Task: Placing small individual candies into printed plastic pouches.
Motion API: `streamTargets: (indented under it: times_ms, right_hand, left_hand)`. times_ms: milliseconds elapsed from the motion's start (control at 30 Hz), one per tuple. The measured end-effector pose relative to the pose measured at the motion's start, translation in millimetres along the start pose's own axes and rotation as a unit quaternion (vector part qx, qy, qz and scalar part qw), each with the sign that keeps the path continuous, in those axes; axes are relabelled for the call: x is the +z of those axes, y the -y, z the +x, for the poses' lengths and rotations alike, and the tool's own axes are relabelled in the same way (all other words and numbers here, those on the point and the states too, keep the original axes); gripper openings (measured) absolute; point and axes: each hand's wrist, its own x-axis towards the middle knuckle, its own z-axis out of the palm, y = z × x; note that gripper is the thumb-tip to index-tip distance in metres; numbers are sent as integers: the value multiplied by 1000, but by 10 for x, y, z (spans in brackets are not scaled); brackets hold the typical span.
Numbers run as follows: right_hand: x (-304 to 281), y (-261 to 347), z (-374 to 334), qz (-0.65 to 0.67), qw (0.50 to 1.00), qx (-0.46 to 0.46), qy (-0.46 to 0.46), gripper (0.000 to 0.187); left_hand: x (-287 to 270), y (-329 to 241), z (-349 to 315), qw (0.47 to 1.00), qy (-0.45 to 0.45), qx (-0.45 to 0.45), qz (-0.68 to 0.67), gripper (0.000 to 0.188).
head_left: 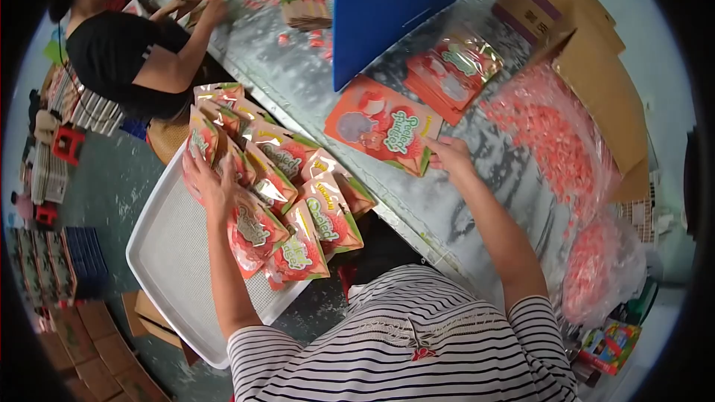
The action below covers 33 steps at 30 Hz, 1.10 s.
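Filled pink-and-red candy pouches (283, 160) lie heaped on a white perforated tray (167, 246) at my left. My left hand (212, 186) is at the heap's left side, its fingers around a filled pouch (202, 138); part of that pouch is hidden by the hand. On the grey table my right hand (451, 155) pinches the right edge of a flat pouch (380, 125) with a round window. Behind it lies a stack of similar flat pouches (454, 74).
A blue upright panel (395, 11) divides the table (514, 201). Small pink wrapped pieces (544, 141) spill from clear plastic by a cardboard box (603, 89) at right. At far left a person in black (130, 56) handles pouches. Cartons (93, 350) stand lower left.
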Motion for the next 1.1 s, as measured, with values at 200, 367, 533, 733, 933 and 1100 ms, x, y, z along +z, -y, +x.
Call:
streamTargets:
  times_ms: [200,367,533,733,933,1100]
  right_hand:
    - [108,-36,85,66,996,-65,1,26]
    - [-92,-242,152,-162,957,-197,-138,19]
    - [-302,-5,-194,-245,913,-283,-162,20]
    - [-722,-232,-443,-69,943,-317,-76,21]
    - [-1104,-208,-1483,-49,948,-302,85,9]
    - [-1253,-64,-2099,52,924,-315,208,7]
  left_hand:
    - [-176,-956,-367,990,40,73,-117,60]
    - [-204,-1590,-697,964,111,87,-224,50]
    - [-357,-2175,-948,950,175,122,-230,41]
    - [-453,-2772,-1097,893,209,255,-306,41]
    - [-687,-3434,-1222,789,209,510,-271,67]
    - [-804,-3695,-1279,730,207,622,-192,63]
